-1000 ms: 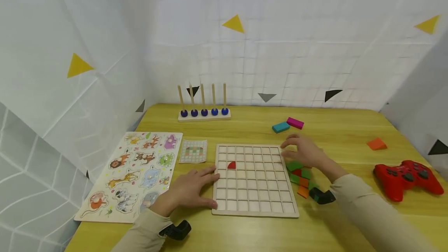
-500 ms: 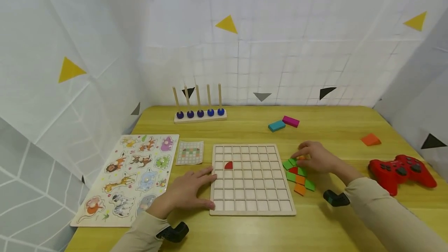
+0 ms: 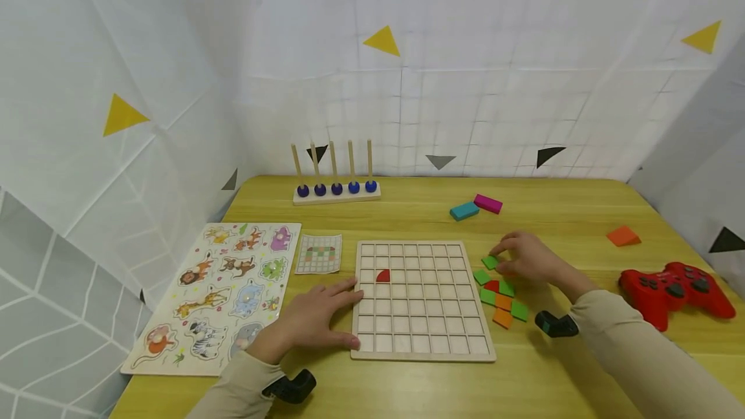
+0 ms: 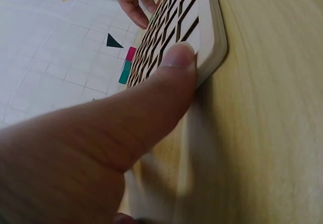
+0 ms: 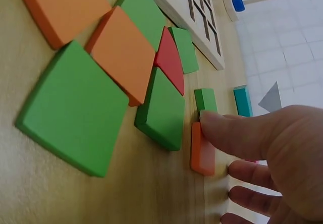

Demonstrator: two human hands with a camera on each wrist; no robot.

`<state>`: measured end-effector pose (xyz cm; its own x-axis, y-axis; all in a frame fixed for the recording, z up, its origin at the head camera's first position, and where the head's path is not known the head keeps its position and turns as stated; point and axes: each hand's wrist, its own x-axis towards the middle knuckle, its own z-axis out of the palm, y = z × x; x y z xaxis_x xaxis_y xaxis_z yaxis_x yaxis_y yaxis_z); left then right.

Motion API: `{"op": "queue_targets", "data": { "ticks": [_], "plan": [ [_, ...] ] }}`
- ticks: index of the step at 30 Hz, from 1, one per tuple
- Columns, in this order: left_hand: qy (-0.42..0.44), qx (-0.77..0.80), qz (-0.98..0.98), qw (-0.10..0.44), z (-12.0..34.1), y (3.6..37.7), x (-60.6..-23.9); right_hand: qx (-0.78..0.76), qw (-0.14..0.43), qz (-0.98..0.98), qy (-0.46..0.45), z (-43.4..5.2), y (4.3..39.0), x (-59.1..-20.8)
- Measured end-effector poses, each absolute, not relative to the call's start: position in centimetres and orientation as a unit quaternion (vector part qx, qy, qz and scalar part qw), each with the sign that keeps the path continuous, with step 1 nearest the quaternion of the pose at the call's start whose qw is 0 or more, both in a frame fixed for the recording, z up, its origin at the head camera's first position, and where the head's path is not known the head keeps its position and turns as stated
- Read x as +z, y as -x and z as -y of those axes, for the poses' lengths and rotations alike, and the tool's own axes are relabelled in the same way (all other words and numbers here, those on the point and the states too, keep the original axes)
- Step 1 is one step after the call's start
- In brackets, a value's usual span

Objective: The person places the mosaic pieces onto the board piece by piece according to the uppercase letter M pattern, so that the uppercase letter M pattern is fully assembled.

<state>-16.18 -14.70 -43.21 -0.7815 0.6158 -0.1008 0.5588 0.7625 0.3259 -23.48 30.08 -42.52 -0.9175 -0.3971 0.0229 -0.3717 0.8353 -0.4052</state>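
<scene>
My left hand (image 3: 311, 319) lies with spread fingers at the left rim of a wooden grid board (image 3: 421, 356), thumb touching its near corner. One red quarter-circle tile (image 3: 383, 275) sits in a cell on the board's left. Right of the board, my right hand (image 3: 531, 258) pinches a green tile (image 3: 490, 262) at its corner between thumb and index finger. The right wrist view shows the thumb (image 5: 237, 130) at that tile's edge, over an orange tile (image 5: 203, 153); the index finger is hidden there. Several green, orange and red tiles (image 3: 503, 301) lie nearer me.
A printed pattern card (image 3: 319, 254) and an animal peg puzzle (image 3: 229, 277) lie left of the board. Behind stand a peg rack (image 3: 337, 193) with blue beads, a teal block (image 3: 464, 211) and a magenta block (image 3: 487, 204). A red game controller (image 3: 675, 293) and orange block (image 3: 623, 236) lie right.
My right hand has moved from the board's right edge to the tiles. One green tile has shifted away from its neighbour towards the back. The left hand stays on the rim.
</scene>
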Motion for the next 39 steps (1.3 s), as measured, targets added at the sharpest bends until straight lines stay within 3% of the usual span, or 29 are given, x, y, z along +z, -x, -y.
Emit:
{"op": "queue_targets", "data": {
  "ticks": [25,39],
  "plan": [
    [-0.31,0.145,-0.933,0.107,14.6,16.2,-43.4,-0.202,0.032,-0.964,0.168,-28.8,23.2,-42.7],
    [-0.304,0.151,-0.934,0.113,14.6,16.2,-43.2,-0.219,-0.044,-0.962,0.154,-28.0,22.9,-43.2]
  ]
}}
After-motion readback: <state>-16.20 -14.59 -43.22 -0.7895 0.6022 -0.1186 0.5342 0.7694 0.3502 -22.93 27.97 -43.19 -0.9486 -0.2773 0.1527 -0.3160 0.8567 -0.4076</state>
